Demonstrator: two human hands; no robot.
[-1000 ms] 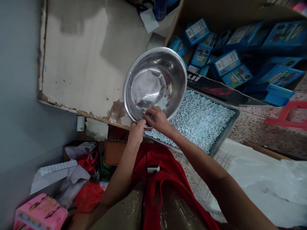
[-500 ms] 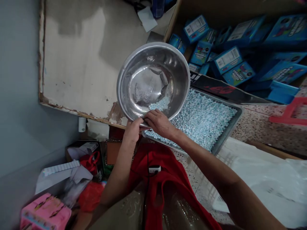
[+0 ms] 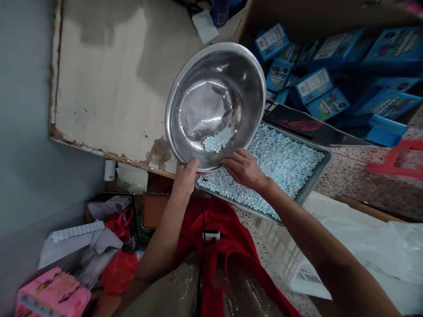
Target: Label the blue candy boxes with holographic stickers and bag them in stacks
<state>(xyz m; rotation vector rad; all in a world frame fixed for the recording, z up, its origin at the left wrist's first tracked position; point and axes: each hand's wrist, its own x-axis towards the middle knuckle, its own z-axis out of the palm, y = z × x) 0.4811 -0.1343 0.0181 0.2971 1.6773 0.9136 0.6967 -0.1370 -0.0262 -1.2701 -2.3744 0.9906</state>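
Observation:
A large steel mixing bowl (image 3: pixel 201 103) is tilted toward me, with a small heap of pale blue and white candies (image 3: pixel 217 140) at its near side. My left hand (image 3: pixel 185 177) grips the near rim, its thumb over the edge and its other fingers hidden beneath. Further right along that rim, my right hand (image 3: pixel 243 168) is closed at the edge, fingers bent together against it. Below and to the right, a metal tray (image 3: pixel 325 164) holds a thick layer of the same small candies (image 3: pixel 280 163). The bowl overlaps the tray's left part.
A worn pale tabletop (image 3: pixel 105 97) lies at the upper left. Behind the tray stands a carton (image 3: pixel 297 118) full of blue candy boxes (image 3: pixel 327 103). At right are a red plastic piece (image 3: pixel 396 165) and white plastic sheeting (image 3: pixel 370 251). A pink box (image 3: pixel 53 293) sits lower left.
My right hand has moved right along the rim, away from my left hand. The bowl has shifted slightly up and right and looks more tilted, and the candies inside have gathered.

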